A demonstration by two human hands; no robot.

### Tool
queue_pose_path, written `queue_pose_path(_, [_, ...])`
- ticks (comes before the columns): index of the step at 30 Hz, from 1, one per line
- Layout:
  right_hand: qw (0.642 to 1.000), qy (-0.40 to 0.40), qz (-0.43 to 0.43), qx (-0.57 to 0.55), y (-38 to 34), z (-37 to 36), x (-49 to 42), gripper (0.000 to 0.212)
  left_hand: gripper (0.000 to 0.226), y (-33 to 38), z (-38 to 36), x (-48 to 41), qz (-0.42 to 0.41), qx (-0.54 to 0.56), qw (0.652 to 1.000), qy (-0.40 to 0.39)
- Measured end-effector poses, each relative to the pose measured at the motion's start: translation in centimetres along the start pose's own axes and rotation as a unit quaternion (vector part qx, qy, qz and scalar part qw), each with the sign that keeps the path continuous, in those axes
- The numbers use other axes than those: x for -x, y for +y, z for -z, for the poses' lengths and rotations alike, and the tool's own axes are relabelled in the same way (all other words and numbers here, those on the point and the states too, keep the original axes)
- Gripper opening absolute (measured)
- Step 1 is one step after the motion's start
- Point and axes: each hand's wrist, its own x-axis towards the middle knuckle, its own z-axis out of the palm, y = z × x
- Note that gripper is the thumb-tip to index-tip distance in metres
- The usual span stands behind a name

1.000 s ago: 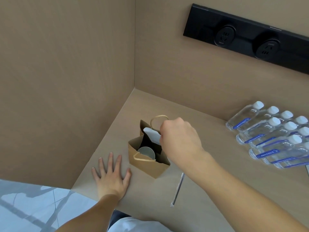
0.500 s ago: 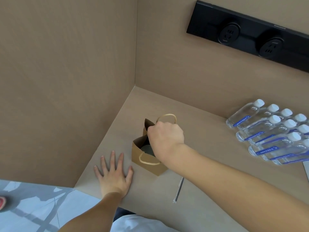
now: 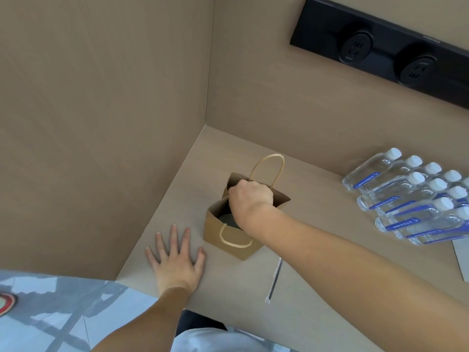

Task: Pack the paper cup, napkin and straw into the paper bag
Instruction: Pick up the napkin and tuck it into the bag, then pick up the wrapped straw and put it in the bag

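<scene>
I see the brown paper bag (image 3: 229, 233) standing upright on the beige table (image 3: 330, 288), close to the far left corner where two tan walls meet. My right hand (image 3: 250, 196) is curled into a loose fist and sunk into the bag's open mouth; its fingers are hidden inside, so I cannot tell what they pinch, and the napkin itself is out of sight. Below the wrist, a greyish round patch (image 3: 227, 219) shows in the bag's dark interior, probably the paper cup, though I cannot be sure. One twisted-paper handle (image 3: 269, 168) arches up on the far side of the bag, and the other (image 3: 234, 238) hangs flat against its near face.

My left hand (image 3: 177, 262) lies palm down on the table just left of the bag, fingers spread, holding nothing. The wrapped straw (image 3: 275, 279) lies on the table near the bag's right corner, under my right forearm, apart from both hands. Far right, a cluster of clear water bottles (image 3: 411, 199) with white caps lies on the table. A black socket strip (image 3: 385, 49) is mounted on the far wall.
</scene>
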Motion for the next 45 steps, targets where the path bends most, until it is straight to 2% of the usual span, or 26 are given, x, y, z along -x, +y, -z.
queue_pose_path(6, [0.995,-0.057,-0.060,-0.053,0.5,-1.4,-1.2,0.029,0.072,0.2,0.3,0.1,0.001,0.005,1.000,-0.001])
queue_pose_path(10, [0.994,-0.058,-0.064,-0.069,0.7,-2.1,-1.5,0.031,0.072,0.1,0.3,0.1,0.004,0.007,1.000,-0.002])
queue_pose_path(16, [0.996,-0.032,-0.029,-0.075,1.4,-1.0,-0.3,0.030,0.072,0.1,0.1,0.1,0.003,0.004,1.000,-0.001])
queue_pose_path(21, [0.994,-0.039,0.004,-0.104,2.3,2.2,2.5,0.022,0.073,0.2,0.1,0.1,0.002,0.001,1.000,0.005])
queue_pose_path(26, [0.985,0.023,0.016,-0.169,5.7,5.6,7.4,0.013,0.073,0.3,0.1,0.0,0.005,0.002,1.000,0.009])
queue_pose_path(29, [0.969,0.093,-0.025,-0.230,9.0,6.2,10.1,0.020,0.073,0.3,0.1,0.0,0.009,0.000,1.000,0.010])
queue_pose_path(31, [0.960,0.091,-0.063,-0.256,11.2,5.7,10.7,0.024,0.071,0.3,0.1,0.1,0.008,0.004,1.000,0.011])
queue_pose_path(34, [0.954,0.022,-0.126,-0.272,13.3,2.2,9.0,0.023,0.070,0.3,0.0,0.1,0.009,0.007,1.000,0.017])
queue_pose_path(38, [0.948,-0.106,-0.165,-0.249,13.1,-6.9,4.3,0.018,0.069,0.2,-0.5,0.0,0.011,0.002,0.999,0.031])
queue_pose_path(41, [0.932,-0.117,-0.209,-0.273,11.7,-13.7,2.3,0.028,0.069,0.2,-0.6,0.0,0.008,0.000,0.999,0.039])
queue_pose_path(45, [0.884,-0.075,-0.292,-0.357,10.0,-18.9,2.4,0.028,0.068,0.4,-0.6,0.1,0.011,0.003,0.999,0.033])
